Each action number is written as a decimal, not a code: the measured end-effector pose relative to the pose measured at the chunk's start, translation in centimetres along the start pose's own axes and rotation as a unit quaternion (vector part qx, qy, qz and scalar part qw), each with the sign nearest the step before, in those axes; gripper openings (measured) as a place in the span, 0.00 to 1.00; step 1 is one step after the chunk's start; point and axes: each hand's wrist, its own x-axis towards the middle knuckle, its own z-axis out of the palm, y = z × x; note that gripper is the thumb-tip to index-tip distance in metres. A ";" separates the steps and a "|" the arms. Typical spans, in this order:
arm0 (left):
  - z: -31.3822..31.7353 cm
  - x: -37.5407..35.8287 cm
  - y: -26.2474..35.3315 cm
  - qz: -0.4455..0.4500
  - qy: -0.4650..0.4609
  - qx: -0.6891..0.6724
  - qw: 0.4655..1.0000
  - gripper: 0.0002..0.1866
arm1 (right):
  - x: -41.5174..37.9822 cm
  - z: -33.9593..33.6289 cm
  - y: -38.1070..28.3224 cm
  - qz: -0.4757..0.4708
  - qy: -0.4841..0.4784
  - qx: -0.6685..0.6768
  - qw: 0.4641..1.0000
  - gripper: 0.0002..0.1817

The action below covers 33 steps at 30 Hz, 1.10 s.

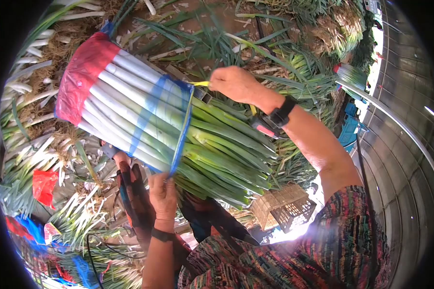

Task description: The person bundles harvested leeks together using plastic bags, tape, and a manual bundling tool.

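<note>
A large bundle of leeks (135,96) lies across my lap area, white stalks up-left and green leaves down-right. It is wrapped in a clear plastic sleeve with a red end (82,77) and blue bands. My left hand (163,197) is closed at the sleeve's blue edge (181,139), low on the bundle; its fingertips are partly hidden. On the far side of the bundle, my right hand (231,83) pinches a yellow strip (200,84) that runs to the sleeve's upper corner. A black wristband (280,111) circles my right wrist.
Loose leeks (82,207) with roots lie in heaps all around. A woven crate (284,207) stands beyond the leaf ends. Red plastic (44,187) lies at left. Another wrapped bundle (350,76) and a blue crate (349,130) stand at right, near a curved pipe (395,113).
</note>
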 end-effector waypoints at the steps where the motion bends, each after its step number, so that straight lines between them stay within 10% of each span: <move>1: 0.0 -0.2 -0.2 0.009 0.005 -0.005 1.000 0.08 | 0.6 0.4 -0.2 -0.031 0.016 0.018 0.999 0.15; 7: -0.1 -0.1 -0.1 0.025 -0.006 0.025 0.999 0.08 | -2.6 5.2 -4.2 -0.147 0.042 -0.086 0.984 0.10; 19: 0.2 -0.5 -0.4 -0.043 0.001 -0.055 0.998 0.06 | -5.8 8.6 5.2 -0.017 0.119 0.072 0.990 0.07; 24: 0.8 -0.7 -2.0 -0.045 0.007 -0.095 0.994 0.04 | -8.7 9.1 2.6 -0.076 0.149 -0.108 0.980 0.06; 33: 0.6 -1.3 -2.0 -0.060 0.003 -0.101 0.993 0.07 | -4.5 8.5 7.8 0.028 0.114 -0.052 0.992 0.08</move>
